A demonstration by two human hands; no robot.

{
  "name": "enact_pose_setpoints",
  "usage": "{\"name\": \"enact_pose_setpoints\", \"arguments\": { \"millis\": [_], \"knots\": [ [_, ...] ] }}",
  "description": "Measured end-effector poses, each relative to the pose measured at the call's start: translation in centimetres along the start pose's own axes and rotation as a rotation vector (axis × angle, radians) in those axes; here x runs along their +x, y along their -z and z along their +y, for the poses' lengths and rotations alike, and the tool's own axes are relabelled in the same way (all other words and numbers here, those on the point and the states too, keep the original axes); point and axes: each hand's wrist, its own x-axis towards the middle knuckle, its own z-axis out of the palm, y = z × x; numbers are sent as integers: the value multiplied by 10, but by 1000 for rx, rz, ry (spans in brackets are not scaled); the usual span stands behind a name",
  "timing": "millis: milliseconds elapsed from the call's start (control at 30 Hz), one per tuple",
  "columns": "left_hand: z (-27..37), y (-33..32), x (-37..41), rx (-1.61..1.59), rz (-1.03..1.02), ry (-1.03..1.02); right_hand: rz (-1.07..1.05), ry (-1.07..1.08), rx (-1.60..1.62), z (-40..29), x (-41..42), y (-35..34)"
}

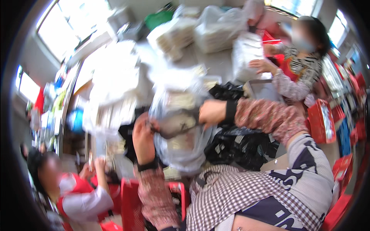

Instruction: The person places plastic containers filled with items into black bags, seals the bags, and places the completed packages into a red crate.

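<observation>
A thin, dark, see-through piece of material (176, 123) is stretched between my two hands; motion blur hides what exactly it is. My left hand (144, 138) pinches its left end between thumb and fingers. Its right end is held by my right hand (213, 113), whose knuckles face up. Below it lies an opened clear plastic bag (164, 147) with pale, flat packets inside. Black plastic-wrapped items (240, 147) are heaped to the right of the bag, close under my right forearm. More black material (127, 138) lies left of my left hand.
White packs (115, 78) are piled at the left, and filled plastic bags (219, 31) stand at the back. A grey tray (264, 89) is at the right, near a masked co-worker (300, 63). Another co-worker (83, 190) sits lower left, beside a red plastic crate (131, 205).
</observation>
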Motion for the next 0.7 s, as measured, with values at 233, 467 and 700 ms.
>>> {"name": "enact_pose_setpoints", "arguments": {
  "millis": [233, 467, 700],
  "knots": [
    [-35, 3, -67, -34, 75, 16, 508, -584, 232, -33, 4, -94],
    [-33, -2, -68, -22, 76, -9, 549, -461, 705, -20, 7, -56],
    [-50, 2, -71, -19, 85, -119, 676, -787, 37, -2, 5, -99]
  ]
}}
